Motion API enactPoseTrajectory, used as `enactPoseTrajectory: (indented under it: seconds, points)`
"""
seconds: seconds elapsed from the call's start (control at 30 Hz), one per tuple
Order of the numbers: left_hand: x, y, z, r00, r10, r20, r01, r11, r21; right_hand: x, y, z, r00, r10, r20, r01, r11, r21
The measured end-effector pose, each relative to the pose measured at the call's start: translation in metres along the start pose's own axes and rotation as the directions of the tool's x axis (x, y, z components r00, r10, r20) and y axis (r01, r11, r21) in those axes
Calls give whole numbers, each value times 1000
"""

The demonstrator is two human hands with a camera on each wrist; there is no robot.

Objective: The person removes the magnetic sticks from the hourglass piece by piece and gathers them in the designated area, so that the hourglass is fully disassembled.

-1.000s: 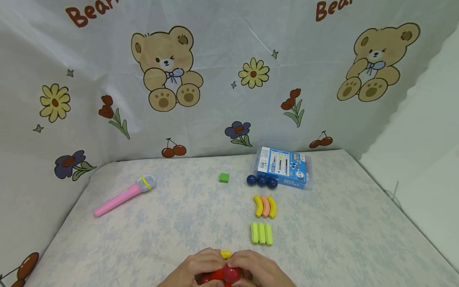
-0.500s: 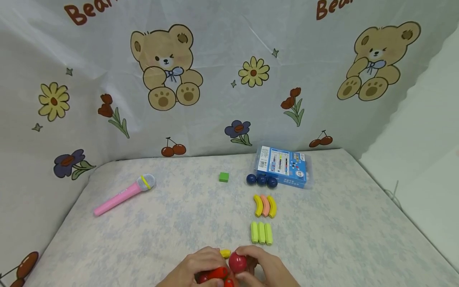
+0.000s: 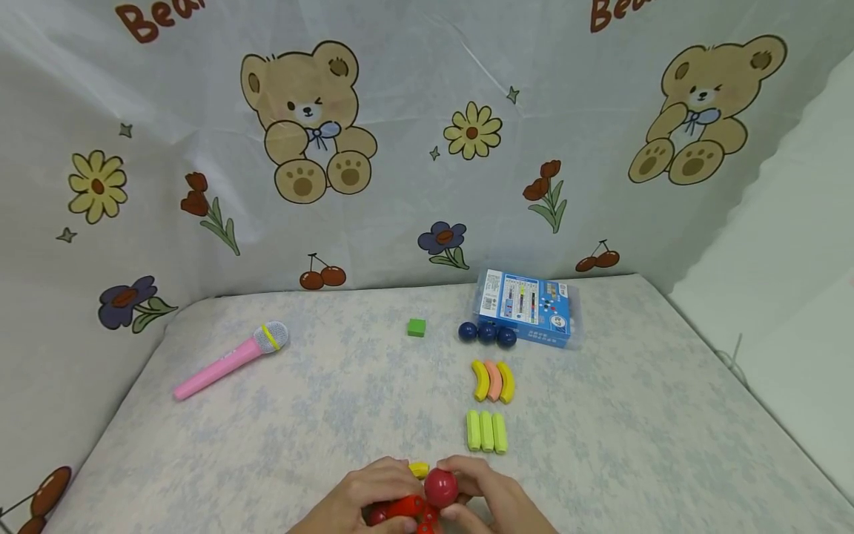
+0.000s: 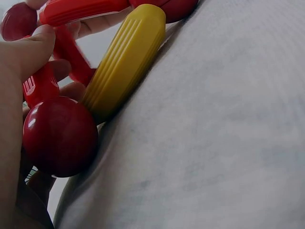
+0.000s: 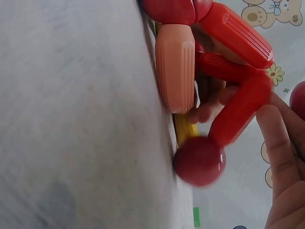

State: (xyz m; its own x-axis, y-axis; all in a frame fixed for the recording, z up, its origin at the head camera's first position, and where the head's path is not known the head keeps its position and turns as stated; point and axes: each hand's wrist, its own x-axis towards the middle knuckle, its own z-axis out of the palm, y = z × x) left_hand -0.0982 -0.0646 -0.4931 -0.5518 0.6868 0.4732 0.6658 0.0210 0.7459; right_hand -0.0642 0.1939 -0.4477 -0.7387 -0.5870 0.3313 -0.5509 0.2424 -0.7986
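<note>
My left hand (image 3: pixel 363 493) grips a frame of red building-toy rods (image 3: pixel 405 506) and balls low in the head view. Beside it, my right hand (image 3: pixel 492 495) pinches a red ball (image 3: pixel 441 488) between thumb and fingers, just above the rod ends. The left wrist view shows a glossy red ball (image 4: pixel 60 137) on the frame and a ribbed yellow rod (image 4: pixel 126 62) along the tabletop. From the right wrist, a peach rod (image 5: pixel 175 69) hangs off the frame, and another red ball (image 5: pixel 200 161) sits at the end of a red rod (image 5: pixel 243 109).
To the right lie three lime rods (image 3: pixel 487 432), with curved yellow and peach pieces (image 3: pixel 494 381) behind them. Farther back are three navy balls (image 3: pixel 487 333), a blue toy box (image 3: pixel 523 308) and a green block (image 3: pixel 416 328). A pink microphone (image 3: pixel 230 363) lies at left.
My right hand has drawn the red ball up and right from the frame, uncovering rod ends. Since half a second ago it has shifted little; my left hand keeps its grip.
</note>
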Motion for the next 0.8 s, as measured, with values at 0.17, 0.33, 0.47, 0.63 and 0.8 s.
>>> enactPoseTrajectory:
  seconds: [0.17,0.33,0.47,0.63,0.8]
  points:
    - [-1,1,0,1000,-27,12,28,999,-25,-1,1,0,1000,5,13,-5,1000,18]
    - [1,2,-1,999,-37,17,37,998,-45,1,2,-6,1000,9,-11,-9,1000,-9]
    - [1,4,-3,991,-123,45,126,989,-81,1,4,-13,995,87,-52,-89,995,-42]
    - [-1,6,-4,975,-213,63,219,971,-100,0,9,-20,987,121,-102,-132,985,-108]
    - [-1,3,-4,988,-148,36,150,987,-63,1,16,-24,981,27,-192,-64,979,-193]
